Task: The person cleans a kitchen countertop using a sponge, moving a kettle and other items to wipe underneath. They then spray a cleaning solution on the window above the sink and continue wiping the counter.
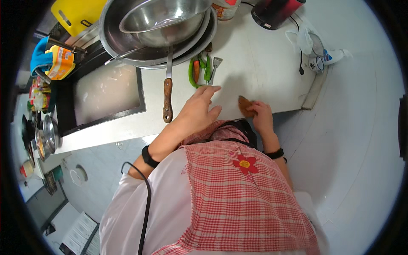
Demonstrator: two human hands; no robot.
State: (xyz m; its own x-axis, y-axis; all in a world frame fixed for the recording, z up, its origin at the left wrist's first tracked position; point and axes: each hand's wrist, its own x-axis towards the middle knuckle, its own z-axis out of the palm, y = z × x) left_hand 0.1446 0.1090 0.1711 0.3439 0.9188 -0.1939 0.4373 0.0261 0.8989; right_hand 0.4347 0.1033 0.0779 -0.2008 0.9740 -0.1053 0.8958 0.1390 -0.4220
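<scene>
My left hand (199, 110) hovers at the front of the white countertop (236, 51), fingers apart and holding nothing. Just beyond its fingertips lie several green chili peppers (207, 67) and an orange-red one (196, 71). Against the peppers rests a small metal kitchen tool (216, 65), apparently a peeler. At the counter's front edge my right hand (263, 116) pinches a thin brown pad (245, 106); its material is unclear. To the left, a wooden-handled turner (167, 98) points towards me, its far end hidden by the metal bowls.
Stacked stainless steel bowls (111, 35) stand at the back, overhanging a sink (142, 105) of cloudy water. A yellow cutting board (76, 12) is behind. A black-and-red appliance (275, 14), a plastic bag (305, 41) and an enamel mug (316, 64) sit to the right. A cable (149, 197) crosses my left side.
</scene>
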